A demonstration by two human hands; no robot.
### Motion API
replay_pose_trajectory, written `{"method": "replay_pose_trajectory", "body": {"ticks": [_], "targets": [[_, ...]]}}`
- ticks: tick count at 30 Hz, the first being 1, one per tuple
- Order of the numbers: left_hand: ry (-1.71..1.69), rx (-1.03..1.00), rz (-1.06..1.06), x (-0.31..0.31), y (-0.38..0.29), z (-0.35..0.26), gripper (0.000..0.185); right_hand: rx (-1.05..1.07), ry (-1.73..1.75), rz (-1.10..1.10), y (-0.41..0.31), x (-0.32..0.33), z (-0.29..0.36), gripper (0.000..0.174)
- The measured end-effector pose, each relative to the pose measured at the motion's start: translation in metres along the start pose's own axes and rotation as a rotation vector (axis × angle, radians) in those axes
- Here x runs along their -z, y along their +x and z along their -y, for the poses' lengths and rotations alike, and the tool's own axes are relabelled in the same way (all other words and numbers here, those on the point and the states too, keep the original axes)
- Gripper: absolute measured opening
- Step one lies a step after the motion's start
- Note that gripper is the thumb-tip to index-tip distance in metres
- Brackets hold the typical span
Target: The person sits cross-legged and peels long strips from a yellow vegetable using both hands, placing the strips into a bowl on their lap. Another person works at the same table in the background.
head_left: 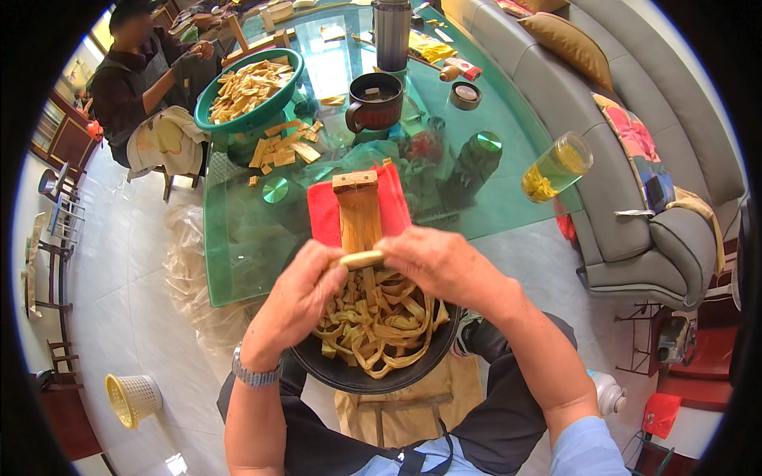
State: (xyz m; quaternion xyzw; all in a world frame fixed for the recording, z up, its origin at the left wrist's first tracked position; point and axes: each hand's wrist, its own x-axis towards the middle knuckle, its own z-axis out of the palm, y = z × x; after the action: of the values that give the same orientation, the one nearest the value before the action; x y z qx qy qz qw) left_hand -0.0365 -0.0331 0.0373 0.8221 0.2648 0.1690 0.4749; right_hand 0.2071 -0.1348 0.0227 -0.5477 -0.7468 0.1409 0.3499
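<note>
My left hand [305, 290] and my right hand [443, 262] pinch the two ends of a short, pale yellow strip [362, 259]. They hold it level over the near part of a wooden board [359, 220] with a raised crosspiece at its far end. A red cloth [393, 193] lies under the board on the table edge. Below my hands, a round black basin [375, 385] sits between my knees. Long yellowish strips [411, 333] and short cut pieces [345, 318] fill much of it. Fingers hide part of the strip's ends.
On the glass table [238, 250] stand a green basin [205, 113] of cut pieces, a dark mug [375, 110], a steel flask [393, 35] and a glass jar [556, 166]. Loose pieces [289, 143] lie nearby. A person [143, 89] sits at left; a grey sofa [565, 113] flanks the right.
</note>
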Motion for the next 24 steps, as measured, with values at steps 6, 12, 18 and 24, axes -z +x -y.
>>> {"method": "replay_pose_trajectory", "body": {"ticks": [6,12,18,24], "targets": [[0.036,-0.07,-0.298,-0.01,0.038,0.013,0.016,0.023,-0.28,-0.162,0.021,-0.003,-0.025,0.023],[0.199,-0.007,-0.349,-0.022,0.043,0.032,0.017,-0.034,-0.266,-0.143,0.02,-0.018,-0.033,0.011],[0.174,0.209,-0.365,-0.025,0.03,0.028,0.014,-0.17,-0.185,-0.029,-0.001,-0.022,-0.035,0.006],[-0.675,0.231,-0.305,-0.018,0.013,0.003,0.024,-0.578,0.611,-0.021,0.014,-0.003,0.006,0.016]]}}
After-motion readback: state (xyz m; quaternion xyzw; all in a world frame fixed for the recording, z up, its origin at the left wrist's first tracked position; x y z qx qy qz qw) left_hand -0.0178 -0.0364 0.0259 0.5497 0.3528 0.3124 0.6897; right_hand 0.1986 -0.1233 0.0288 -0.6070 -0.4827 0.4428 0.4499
